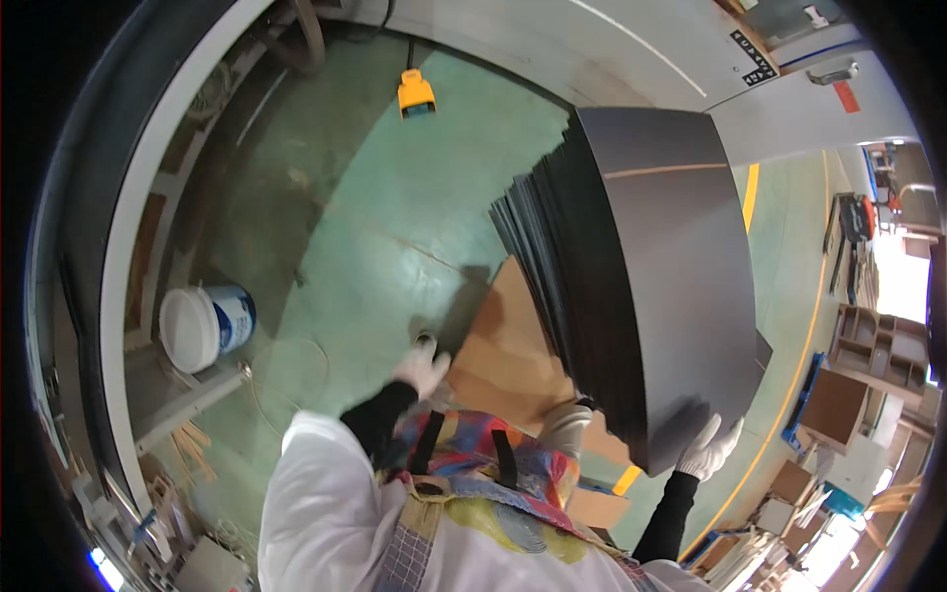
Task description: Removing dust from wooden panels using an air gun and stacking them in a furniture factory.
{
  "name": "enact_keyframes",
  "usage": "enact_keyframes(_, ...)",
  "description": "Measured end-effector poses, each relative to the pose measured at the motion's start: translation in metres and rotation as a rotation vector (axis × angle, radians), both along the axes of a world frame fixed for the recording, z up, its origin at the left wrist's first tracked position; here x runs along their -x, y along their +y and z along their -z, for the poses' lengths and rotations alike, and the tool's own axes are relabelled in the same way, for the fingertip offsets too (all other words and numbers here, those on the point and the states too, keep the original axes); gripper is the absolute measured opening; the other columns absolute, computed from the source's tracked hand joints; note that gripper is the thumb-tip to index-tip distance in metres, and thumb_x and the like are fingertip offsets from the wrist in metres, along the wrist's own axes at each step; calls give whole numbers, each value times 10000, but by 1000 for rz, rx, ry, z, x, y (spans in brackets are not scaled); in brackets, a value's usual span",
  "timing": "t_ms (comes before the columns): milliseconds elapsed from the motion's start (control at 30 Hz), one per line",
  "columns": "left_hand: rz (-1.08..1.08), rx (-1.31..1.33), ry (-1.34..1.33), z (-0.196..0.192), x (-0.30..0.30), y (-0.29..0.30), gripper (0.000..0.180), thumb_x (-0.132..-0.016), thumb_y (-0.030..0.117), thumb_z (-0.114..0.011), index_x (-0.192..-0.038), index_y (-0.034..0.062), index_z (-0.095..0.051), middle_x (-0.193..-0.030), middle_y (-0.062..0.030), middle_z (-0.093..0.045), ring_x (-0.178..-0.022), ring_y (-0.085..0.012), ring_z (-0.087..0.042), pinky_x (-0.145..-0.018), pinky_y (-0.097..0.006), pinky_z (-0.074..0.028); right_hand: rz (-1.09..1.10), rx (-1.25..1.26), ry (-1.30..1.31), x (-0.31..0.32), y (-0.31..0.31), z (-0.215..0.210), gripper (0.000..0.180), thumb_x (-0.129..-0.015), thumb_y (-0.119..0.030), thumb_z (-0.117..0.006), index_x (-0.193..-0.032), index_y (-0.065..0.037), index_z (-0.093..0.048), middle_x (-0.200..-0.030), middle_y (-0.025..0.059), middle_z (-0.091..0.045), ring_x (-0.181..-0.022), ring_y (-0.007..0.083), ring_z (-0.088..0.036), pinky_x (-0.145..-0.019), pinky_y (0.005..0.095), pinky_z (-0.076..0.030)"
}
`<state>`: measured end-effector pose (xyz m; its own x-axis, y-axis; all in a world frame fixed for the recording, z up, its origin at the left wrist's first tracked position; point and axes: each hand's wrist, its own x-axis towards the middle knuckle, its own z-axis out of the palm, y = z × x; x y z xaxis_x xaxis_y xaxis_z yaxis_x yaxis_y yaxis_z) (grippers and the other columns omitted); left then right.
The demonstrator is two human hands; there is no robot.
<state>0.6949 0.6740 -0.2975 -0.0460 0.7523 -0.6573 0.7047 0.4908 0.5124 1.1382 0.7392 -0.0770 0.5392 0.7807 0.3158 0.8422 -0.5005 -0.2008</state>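
Observation:
A tall stack of dark grey panels (681,247) stands in front of me to the right, its left edges uneven. My right hand (708,449), in a white glove, grips the near right edge of the top panel. My left hand (422,372), also gloved, hangs to the left of the stack with its fingers apart. A small round thing with a pale rim (424,338) shows just beyond it; I cannot make out what it is or whether the hand touches it. Brown sheet board (508,335) juts out beneath the panels on the left.
A yellow foot pedal (415,94) lies on the green floor (395,217) ahead. On the left, a white bucket (192,328) sits beside a machine frame (187,407). A grey machine housing (631,59) borders the far side. Shelving (873,340) and stacked boards (834,405) stand at right.

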Motion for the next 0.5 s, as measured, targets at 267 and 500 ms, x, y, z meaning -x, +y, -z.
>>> enact_keyframes(267, -37, 323, 224, 30, 152, -225, 566, -893, 454, -447, -1202, 0, -585, -1246, -271, -564, -1154, -394, -555, -1000, -464, -431, -569, -117, 94, 179, 67, 34, 501, -954, -248, -564, -1362, 12, -432, -1365, 266, -454, -1272, 397, -450, -1054, 447, -388)
enact_keyframes(500, -592, 3, 285, -90, 178, -175, 581, -919, 487, -442, -1268, 35, -551, -1276, -233, -558, -1209, -372, -520, -1026, -440, -410, -1062, 36, 503, 352, 105, 20, 350, -900, -152, -608, -1208, 5, -559, -1225, 209, -580, -1147, 367, -553, -1000, 422, -434)
